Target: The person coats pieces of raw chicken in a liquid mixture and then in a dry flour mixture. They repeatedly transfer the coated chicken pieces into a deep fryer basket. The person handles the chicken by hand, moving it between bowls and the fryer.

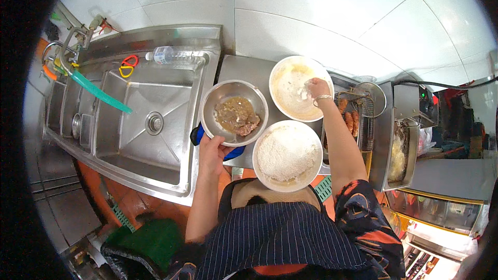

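My left hand (213,154) grips the near rim of a stainless steel bowl (210,105), thumb over the edge. Raw meat pieces (237,114) lie in it in a brownish, wet marinade. My right hand (319,88), with a bracelet at the wrist, reaches into the farther white bowl (273,81). Its fingers are bent over pale flour or batter (288,95), with a white clump by the fingertips; whether they hold it is unclear. Nearest my body stands a second white bowl (255,159), heaped with white, crumbly flour (288,153).
A steel sink (155,93) lies left, with a green hose (101,93), a plastic bottle (161,55) and red-yellow handles (128,66) at its back. To the right, browned fried pieces (350,120) sit by a wire basket (365,105), beside a fryer (398,155) holding oil.
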